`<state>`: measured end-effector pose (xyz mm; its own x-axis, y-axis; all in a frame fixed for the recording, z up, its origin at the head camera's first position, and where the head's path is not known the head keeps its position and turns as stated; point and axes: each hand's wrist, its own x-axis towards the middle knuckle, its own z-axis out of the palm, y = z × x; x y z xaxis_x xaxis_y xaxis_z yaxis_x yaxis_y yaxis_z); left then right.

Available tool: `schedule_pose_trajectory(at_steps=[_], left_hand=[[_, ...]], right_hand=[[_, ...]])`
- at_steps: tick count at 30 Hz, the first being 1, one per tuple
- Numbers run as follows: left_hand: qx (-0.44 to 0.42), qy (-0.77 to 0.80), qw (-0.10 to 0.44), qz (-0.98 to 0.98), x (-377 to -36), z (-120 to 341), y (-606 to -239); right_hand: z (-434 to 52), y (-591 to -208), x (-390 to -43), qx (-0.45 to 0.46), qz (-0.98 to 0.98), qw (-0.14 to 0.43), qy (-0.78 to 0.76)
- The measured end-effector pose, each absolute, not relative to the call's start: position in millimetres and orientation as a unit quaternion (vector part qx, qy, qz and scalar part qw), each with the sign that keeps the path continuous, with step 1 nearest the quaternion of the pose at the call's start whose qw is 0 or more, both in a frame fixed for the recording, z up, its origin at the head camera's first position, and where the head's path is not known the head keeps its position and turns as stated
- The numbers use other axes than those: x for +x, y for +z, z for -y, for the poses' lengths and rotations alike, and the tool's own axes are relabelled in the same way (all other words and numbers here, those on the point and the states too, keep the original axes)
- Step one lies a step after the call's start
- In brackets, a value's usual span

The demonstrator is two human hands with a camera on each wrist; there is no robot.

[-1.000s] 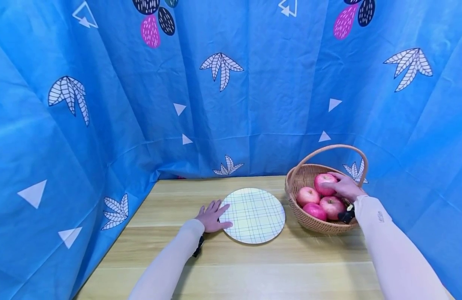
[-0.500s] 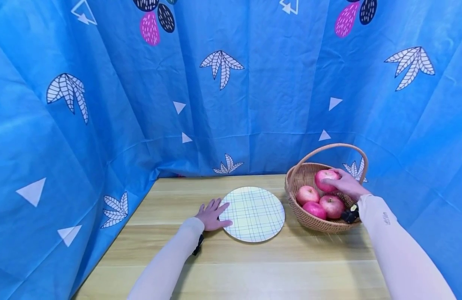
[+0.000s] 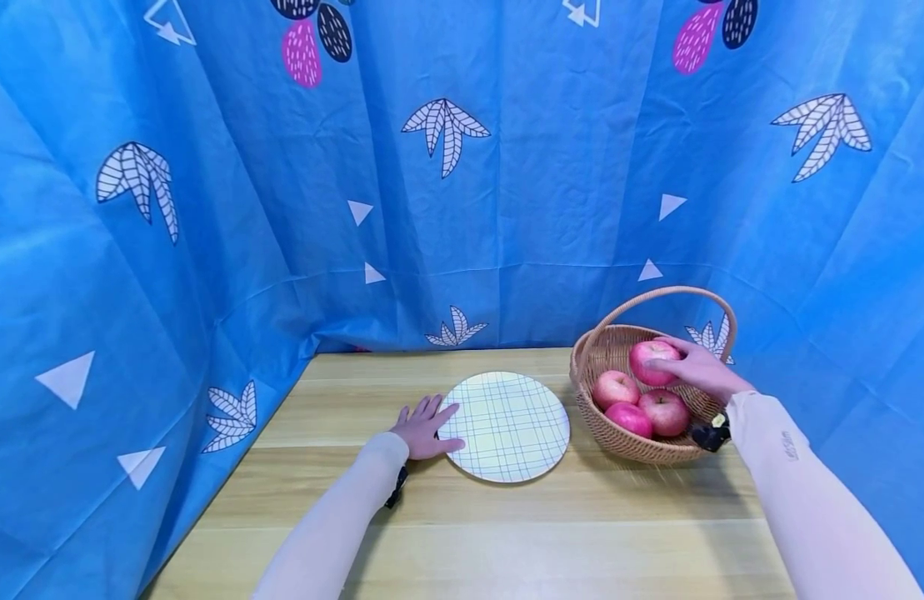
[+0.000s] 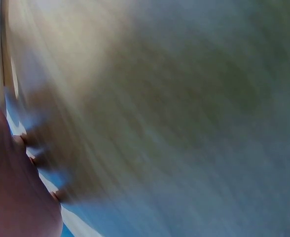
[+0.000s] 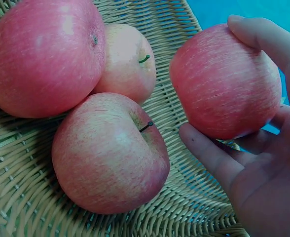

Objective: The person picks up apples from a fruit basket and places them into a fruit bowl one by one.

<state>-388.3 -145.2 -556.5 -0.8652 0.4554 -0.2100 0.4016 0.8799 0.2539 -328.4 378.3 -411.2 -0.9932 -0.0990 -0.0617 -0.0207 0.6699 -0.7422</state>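
Observation:
My right hand [image 3: 703, 370] grips a red apple [image 5: 226, 81] at the back right of a wicker basket [image 3: 604, 433]. In the right wrist view, thumb and fingers wrap around that apple, which sits apart from three others: a large pink one [image 5: 41, 54], a paler one [image 5: 127, 64] and a striped one [image 5: 110, 158]. Over on the left, my left hand [image 3: 422, 431] lies with spread fingers at the left rim of a round plate [image 3: 506, 429] with a checked pattern; thumb and a fingertip touch its edge. The left wrist view is mostly blurred tabletop.
Above the basket arches its tall handle [image 3: 660, 292], close to my right hand. The wooden table [image 3: 506, 533] holds both plate and basket. A blue patterned curtain [image 3: 551, 192] hangs behind the table and along both sides.
The right hand has lifted its apple slightly off the others and shifted a little to the right with its forearm. My left hand and the plate stay in place.

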Motion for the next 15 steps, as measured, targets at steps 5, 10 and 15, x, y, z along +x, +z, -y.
schedule_pose_trajectory(at_steps=[5, 10, 15], left_hand=[[0.220, 0.105, 0.133, -0.961, -386, 145, -556], [0.217, 0.109, 0.134, -0.961, -387, 144, -555], [0.219, 0.107, 0.133, -0.961, -386, 144, -555]], right_hand=[[-377, -409, -324, -0.038, -0.920, 0.039, -0.388], [-376, -408, -320, -0.052, -0.919, 0.030, -0.389], [-374, -406, -315, -0.061, -0.919, 0.025, -0.389]])
